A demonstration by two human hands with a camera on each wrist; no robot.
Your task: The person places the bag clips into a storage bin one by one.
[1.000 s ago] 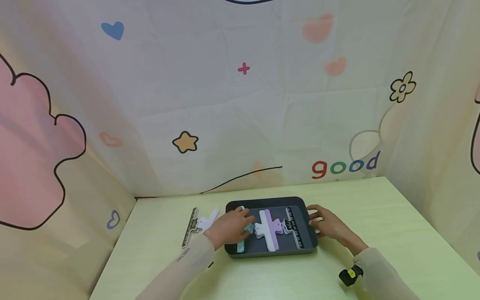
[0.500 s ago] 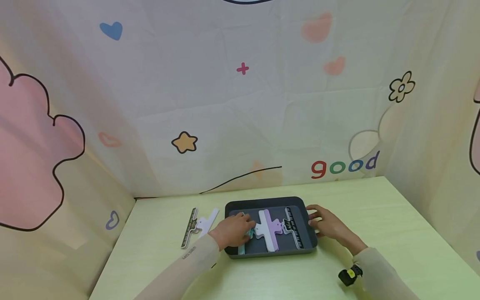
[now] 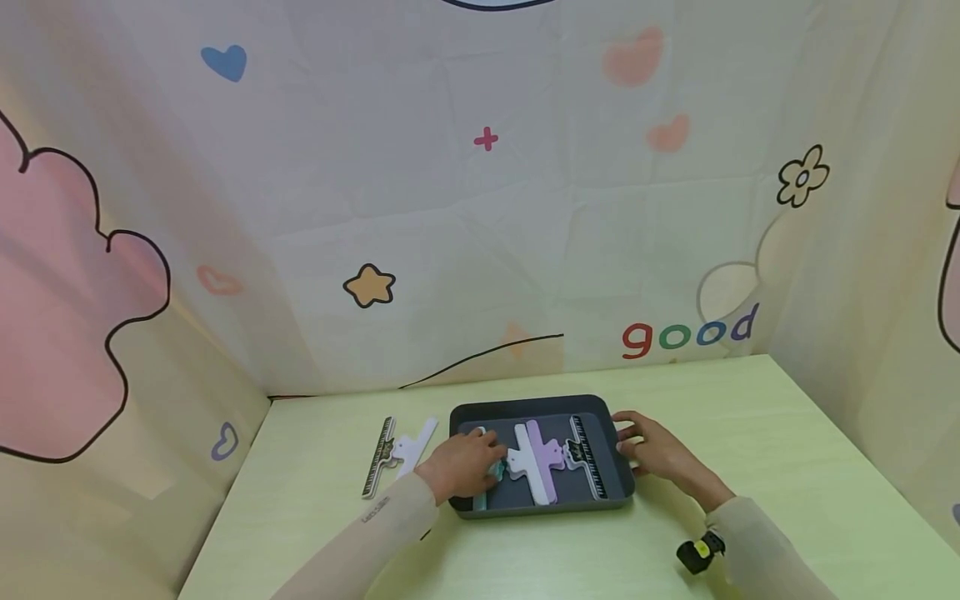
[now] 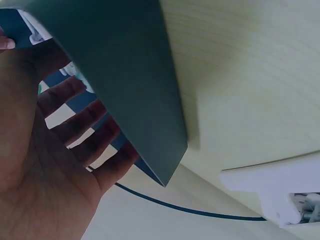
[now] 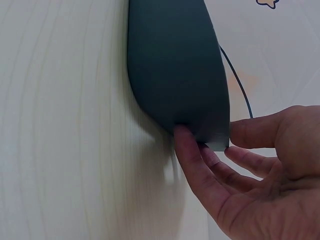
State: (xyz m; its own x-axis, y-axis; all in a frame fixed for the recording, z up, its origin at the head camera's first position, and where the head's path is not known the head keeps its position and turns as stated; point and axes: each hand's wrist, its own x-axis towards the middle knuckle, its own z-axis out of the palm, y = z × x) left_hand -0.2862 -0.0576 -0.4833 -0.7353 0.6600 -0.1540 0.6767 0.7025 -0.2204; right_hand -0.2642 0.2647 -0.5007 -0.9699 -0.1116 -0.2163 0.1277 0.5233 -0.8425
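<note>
In the head view my left hand (image 3: 462, 463) reaches over the left side of the dark grey tray (image 3: 536, 512) and holds a teal bulldog clip (image 3: 481, 502), mostly covered by the hand. In the left wrist view the tray wall (image 4: 125, 75) hides the fingertips. My right hand (image 3: 655, 448) grips the tray's right end, thumb at the rim and fingers against the outer wall (image 5: 185, 65) in the right wrist view. Inside the tray, a white clip (image 3: 531, 467) and a lilac clip (image 3: 546, 467) lie side by side, with a black-and-white striped clip (image 3: 588, 458) to their right.
Left of the tray, another striped clip (image 3: 378, 458) and a white clip (image 3: 414, 447) lie on the pale table (image 3: 300, 500). A black wrist camera (image 3: 700, 552) sits at the right sleeve. A printed cloth (image 3: 450, 208) hangs behind the table.
My left hand has moved down and slightly right, then slightly left, and covers more of the teal clip. The teal and white clips have shifted slightly left. The right hand keeps its place.
</note>
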